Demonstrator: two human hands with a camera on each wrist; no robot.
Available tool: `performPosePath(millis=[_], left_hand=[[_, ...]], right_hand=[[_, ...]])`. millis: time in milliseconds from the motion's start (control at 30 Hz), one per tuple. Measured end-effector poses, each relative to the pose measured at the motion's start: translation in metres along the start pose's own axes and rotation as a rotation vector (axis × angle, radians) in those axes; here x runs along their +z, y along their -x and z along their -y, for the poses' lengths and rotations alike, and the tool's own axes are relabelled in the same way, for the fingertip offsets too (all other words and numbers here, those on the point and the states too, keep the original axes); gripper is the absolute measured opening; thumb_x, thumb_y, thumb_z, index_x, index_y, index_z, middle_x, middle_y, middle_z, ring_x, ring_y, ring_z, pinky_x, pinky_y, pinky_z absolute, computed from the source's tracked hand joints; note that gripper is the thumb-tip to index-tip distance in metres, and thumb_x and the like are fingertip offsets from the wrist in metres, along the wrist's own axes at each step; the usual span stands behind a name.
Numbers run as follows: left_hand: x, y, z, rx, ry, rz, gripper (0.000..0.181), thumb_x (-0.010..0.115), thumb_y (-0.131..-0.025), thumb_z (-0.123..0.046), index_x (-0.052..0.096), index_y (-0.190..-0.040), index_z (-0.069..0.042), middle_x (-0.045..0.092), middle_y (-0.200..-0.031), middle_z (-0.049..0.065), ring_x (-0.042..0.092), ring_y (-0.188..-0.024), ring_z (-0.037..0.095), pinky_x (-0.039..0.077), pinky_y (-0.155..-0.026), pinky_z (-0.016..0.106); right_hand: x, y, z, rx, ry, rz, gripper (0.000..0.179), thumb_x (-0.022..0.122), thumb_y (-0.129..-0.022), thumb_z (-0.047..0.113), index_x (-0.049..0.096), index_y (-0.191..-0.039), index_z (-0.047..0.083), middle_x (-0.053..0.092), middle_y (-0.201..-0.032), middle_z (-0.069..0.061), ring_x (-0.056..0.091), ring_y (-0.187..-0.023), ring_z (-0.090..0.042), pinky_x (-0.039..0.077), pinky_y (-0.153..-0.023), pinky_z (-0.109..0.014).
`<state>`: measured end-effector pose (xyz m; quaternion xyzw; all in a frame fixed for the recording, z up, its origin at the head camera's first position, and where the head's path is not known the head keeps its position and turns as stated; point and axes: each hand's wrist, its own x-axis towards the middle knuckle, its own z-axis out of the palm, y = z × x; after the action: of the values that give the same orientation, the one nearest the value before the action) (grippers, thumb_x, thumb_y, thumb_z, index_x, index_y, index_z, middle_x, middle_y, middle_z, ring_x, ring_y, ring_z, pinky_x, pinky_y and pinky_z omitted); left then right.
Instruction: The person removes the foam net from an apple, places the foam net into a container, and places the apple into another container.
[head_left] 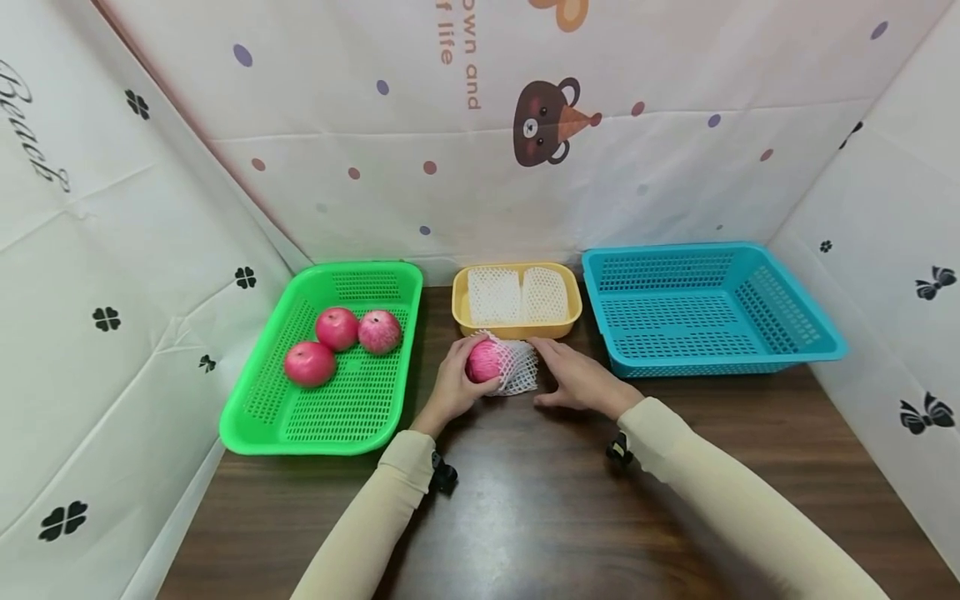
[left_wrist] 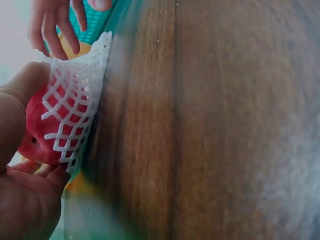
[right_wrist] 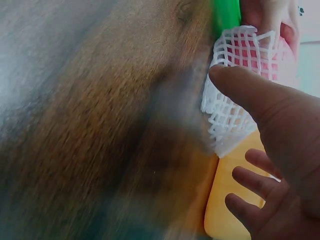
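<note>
A reddish-pink apple (head_left: 483,361) sits partly inside a white foam net sleeve (head_left: 522,368) over the dark wooden table. My left hand (head_left: 455,379) grips the apple from its left side, thumb and fingers curled round it. In the left wrist view the netting (left_wrist: 75,107) covers much of the apple (left_wrist: 37,127), whose end beside the palm is bare. Just right of the sleeve's loose end, my right hand (head_left: 576,379) has its fingers spread and holds nothing. The right wrist view shows that thumb (right_wrist: 240,85) overlapping the net.
A green basket (head_left: 318,446) at the left holds several apples (head_left: 311,364). Behind the hands, a yellow tray (head_left: 517,332) contains flat white foam nets (head_left: 493,293). The blue basket (head_left: 720,364) stands at the right. Patterned cloth walls (head_left: 315,100) enclose the table's back and sides.
</note>
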<state>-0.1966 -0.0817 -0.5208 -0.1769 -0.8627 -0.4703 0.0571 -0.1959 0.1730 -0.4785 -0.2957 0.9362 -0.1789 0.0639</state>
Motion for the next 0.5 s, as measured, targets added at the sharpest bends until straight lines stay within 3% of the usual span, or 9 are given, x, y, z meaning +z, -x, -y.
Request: performPosePath(millis=[500], left_hand=[[-0.001, 0.003, 0.0, 0.026, -0.008, -0.003, 0.076, 0.089, -0.081, -0.021, 0.052, -0.147, -0.01, 0.05, -0.143, 0.019, 0.055, -0.127, 0.035, 0.047, -0.107, 0.051]], right_hand=[[0.006, -0.012, 0.007, -0.079, 0.021, -0.026, 0.085, 0.081, -0.091, 0.026, 0.033, -0.157, 0.001, 0.045, -0.154, -0.018, 0.045, -0.141, -0.033, 0.042, -0.112, -0.05]])
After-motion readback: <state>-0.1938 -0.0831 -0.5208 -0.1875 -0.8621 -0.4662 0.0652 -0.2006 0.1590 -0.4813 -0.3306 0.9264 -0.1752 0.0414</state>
